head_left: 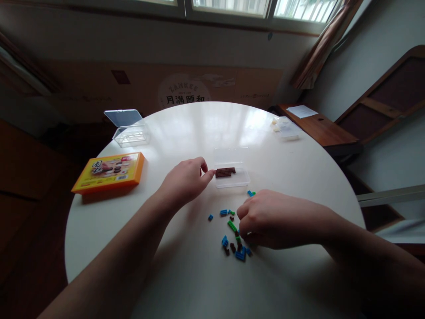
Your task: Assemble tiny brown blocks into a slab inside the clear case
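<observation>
Just left of a small clear plastic box (239,179) is my left hand (186,179). Its thumb reaches the box's left edge and stands apart from the curled index finger, with nothing seen between them. An assembled block of dark brown bricks (225,172) lies inside the box, close to that thumb tip. My right hand (268,217) is lowered over the right side of a loose pile, its fingers bent and closed. Whatever they hold is hidden. Around them lie a green brick (232,226), a blue brick (223,212), a brown brick (233,247) and several other small bricks.
An orange and yellow game box (111,170) lies at the left of the round white table (186,283). Behind it stands an open clear case (133,135). A transparent container (287,128) sits near the far right edge. A wooden side table (322,126) stands beyond.
</observation>
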Motion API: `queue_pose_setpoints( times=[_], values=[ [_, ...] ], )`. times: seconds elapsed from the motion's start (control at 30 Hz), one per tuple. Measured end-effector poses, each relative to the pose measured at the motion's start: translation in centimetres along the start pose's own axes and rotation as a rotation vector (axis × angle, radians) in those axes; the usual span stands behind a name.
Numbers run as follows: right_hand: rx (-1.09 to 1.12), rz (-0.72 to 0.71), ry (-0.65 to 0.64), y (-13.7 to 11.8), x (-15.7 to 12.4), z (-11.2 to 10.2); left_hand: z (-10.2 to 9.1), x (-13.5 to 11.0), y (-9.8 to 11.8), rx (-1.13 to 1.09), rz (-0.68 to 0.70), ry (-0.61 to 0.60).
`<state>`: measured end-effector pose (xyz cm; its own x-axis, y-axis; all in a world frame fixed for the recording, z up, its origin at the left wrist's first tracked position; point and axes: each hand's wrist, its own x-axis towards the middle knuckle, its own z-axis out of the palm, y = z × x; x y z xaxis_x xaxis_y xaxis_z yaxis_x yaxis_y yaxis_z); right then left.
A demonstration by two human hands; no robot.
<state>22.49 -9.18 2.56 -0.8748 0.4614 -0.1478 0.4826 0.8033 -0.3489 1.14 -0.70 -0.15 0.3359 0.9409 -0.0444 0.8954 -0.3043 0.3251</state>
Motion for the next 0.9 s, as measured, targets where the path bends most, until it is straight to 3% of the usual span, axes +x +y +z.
queue_pose_setpoints(
  times=[0.27, 0.43, 0.53, 0.63, 0.73, 0.9],
  values=[
    [0.001, -0.004, -0.004, -0.1, 0.5, 0.8, 0.6, 0.1, -0.1, -0.025, 0.000, -0.005],
    [0.121, -0.008, 0.051, 1.0, -0.1, -0.4, 0.6, 0.0, 0.3, -0.040, -0.030, -0.041],
    [0.175, 0.104, 0.241, 3.1, -0.4, -1.2, 0.8, 0.1, 0.3, -0.058, -0.040, -0.045],
    [0.076, 0.308, 0.449, 5.6, 0.1, -1.0, 1.1, 0.2, 0.1, -0.065, -0.025, -0.042],
    [-0.013, 0.432, 0.457, 7.3, 1.1, -0.4, 1.5, 0.4, -0.1, -0.053, -0.002, -0.034],
    [-0.061, 0.466, 0.394, 7.8, 2.6, 0.3, 1.7, 0.3, -0.1, -0.038, 0.025, -0.022]
  ],
)
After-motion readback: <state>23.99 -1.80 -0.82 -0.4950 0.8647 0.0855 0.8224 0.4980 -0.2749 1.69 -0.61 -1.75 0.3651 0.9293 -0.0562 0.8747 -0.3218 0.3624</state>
